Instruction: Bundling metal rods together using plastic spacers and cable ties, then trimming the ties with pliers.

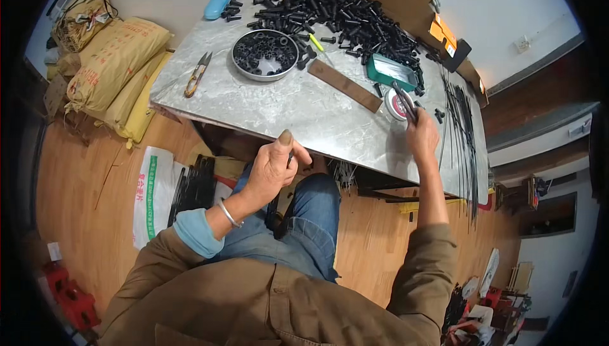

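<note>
My left hand (274,167) hovers over my lap just below the table's front edge, fingers curled around a small dark piece. My right hand (422,135) reaches onto the grey table (298,108) and grips a thin dark rod-like tool (405,102) whose tip rests in a small round tin (396,105). A big heap of short black tubes (330,13) covers the far side of the table. A metal bowl (264,54) holds several black rings.
A brown flat strip (344,84), a green tray (393,71), yellow-handled snips (196,74) and a blue case (218,2) lie on the table. Long black rods (462,124) line its right edge. Filled sacks (114,67) sit left on the wooden floor.
</note>
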Demonstrator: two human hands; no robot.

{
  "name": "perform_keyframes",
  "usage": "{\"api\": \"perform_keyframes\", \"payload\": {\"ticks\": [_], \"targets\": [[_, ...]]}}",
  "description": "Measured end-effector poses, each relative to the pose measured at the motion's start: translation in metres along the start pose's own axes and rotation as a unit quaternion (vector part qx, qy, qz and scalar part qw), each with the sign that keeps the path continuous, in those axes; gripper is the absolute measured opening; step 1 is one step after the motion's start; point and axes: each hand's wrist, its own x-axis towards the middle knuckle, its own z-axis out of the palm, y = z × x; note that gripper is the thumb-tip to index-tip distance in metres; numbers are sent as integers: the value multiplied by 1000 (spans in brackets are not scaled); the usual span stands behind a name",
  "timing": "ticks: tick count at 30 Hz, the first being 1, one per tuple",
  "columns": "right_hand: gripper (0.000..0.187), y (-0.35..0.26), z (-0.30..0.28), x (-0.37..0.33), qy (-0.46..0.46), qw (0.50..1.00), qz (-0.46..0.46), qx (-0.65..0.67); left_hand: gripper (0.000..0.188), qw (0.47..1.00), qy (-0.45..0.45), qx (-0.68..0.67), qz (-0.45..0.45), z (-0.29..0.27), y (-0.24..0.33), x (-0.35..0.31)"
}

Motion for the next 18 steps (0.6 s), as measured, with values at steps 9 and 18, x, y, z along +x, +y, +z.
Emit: {"api": "perform_keyframes", "payload": {"ticks": [9,18], "targets": [[26,-15,5,53,-107,994,24,-14,72,998,45,-10,-30,-4,0,13],[25,-6,11,57,-59,997,2,-47,69,999,24,-16,-25,-8,-5,17]]}}
